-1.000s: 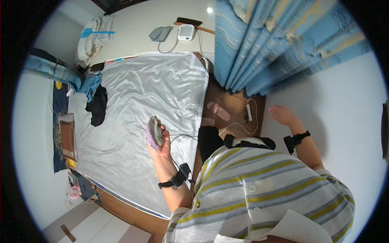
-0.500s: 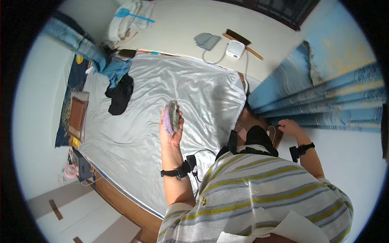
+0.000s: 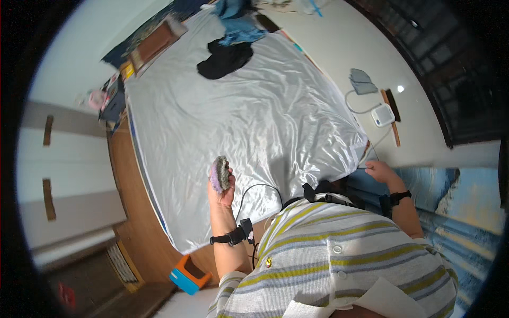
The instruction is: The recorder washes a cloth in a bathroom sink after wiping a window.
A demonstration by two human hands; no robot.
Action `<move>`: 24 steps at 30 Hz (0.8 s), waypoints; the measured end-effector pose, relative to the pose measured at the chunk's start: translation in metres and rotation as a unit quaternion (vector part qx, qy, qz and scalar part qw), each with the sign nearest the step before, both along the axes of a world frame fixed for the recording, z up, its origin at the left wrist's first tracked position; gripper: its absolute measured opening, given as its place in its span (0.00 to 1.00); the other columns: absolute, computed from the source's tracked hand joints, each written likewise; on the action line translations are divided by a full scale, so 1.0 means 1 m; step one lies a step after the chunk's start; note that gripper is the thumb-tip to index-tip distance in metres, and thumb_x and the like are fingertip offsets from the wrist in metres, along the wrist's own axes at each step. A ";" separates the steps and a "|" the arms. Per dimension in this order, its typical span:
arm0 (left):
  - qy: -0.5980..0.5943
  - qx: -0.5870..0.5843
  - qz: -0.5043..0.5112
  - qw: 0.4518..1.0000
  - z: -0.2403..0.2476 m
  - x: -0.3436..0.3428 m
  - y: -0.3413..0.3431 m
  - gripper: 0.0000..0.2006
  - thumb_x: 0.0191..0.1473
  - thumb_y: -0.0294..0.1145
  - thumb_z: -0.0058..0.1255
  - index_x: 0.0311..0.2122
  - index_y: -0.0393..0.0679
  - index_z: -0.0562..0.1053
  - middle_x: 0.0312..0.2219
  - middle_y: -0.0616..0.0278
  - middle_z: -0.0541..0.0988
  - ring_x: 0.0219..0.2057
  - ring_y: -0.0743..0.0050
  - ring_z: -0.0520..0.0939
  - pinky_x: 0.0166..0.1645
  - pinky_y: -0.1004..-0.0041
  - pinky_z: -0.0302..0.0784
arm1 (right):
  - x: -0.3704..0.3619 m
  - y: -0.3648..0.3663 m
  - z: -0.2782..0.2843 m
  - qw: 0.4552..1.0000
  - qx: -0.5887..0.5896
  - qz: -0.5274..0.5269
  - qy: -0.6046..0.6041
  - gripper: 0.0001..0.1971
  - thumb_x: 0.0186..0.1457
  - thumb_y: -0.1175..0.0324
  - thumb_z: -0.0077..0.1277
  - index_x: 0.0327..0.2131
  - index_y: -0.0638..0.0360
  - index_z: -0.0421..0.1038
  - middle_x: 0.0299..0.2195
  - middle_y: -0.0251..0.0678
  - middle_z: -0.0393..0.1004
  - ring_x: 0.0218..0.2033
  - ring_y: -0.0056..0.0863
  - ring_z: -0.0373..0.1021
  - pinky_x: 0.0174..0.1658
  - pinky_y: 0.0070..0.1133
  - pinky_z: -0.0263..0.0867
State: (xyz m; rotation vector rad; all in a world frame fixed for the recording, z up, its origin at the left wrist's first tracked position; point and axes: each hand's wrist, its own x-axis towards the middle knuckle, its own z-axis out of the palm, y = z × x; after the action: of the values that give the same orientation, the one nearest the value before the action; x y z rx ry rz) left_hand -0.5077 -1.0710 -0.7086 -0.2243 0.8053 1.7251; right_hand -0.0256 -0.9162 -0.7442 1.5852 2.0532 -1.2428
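Hands (image 3: 222, 196) apart — 1 gripping fuzzy pad (image 3: 221, 174) — near shiny bedsheet (image 3: 180, 116), blue curtain (image 3: 461, 188).

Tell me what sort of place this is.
Most likely a bedroom: a wide bed with a shiny silvery cover, crumpled black cloth lying on it, and a patterned blue curtain at right.

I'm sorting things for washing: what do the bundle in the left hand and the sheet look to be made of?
Bundle: probably a knitted or fuzzy textile with a matte finish; its surface looks rough and nubbly, but the exact fibre can't be told.
Sheet: likely satin-like cloth, smooth and glossy; bright highlights run along its wrinkles. Silk or synthetic stays open.
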 end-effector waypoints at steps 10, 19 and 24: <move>-0.017 -0.073 0.186 0.980 -0.015 0.062 -0.066 0.11 0.51 0.31 0.39 0.39 0.40 0.68 0.30 0.57 0.73 0.26 0.68 0.74 0.24 0.79 0.72 | -0.036 0.066 -0.043 0.982 -0.026 0.171 0.076 0.16 0.46 0.68 0.47 0.39 0.68 0.66 0.29 0.41 0.72 0.30 0.25 0.68 0.34 0.18 0.63; 0.051 -0.105 0.360 0.925 0.025 0.118 -0.132 0.13 0.51 0.32 0.41 0.40 0.37 0.66 0.31 0.57 0.71 0.27 0.72 0.73 0.23 0.81 0.71 | -0.069 0.119 -0.051 0.933 -0.060 0.354 -0.042 0.19 0.45 0.60 0.46 0.38 0.62 0.68 0.33 0.45 0.71 0.36 0.40 0.67 0.40 0.26 0.62; 0.078 -0.069 0.494 0.863 0.028 0.164 -0.244 0.13 0.51 0.32 0.39 0.41 0.37 0.66 0.33 0.55 0.72 0.28 0.67 0.74 0.25 0.78 0.72 | -0.141 0.110 -0.090 0.896 -0.030 0.443 0.005 0.17 0.46 0.61 0.46 0.39 0.62 0.68 0.33 0.44 0.71 0.34 0.37 0.68 0.38 0.25 0.63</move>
State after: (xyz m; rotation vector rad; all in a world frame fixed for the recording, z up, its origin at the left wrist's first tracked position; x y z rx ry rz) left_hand -0.3434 -1.3149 -0.6810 -0.6936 1.0203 2.6711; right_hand -0.1665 -0.8063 -0.8347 0.4460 2.2696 -0.9174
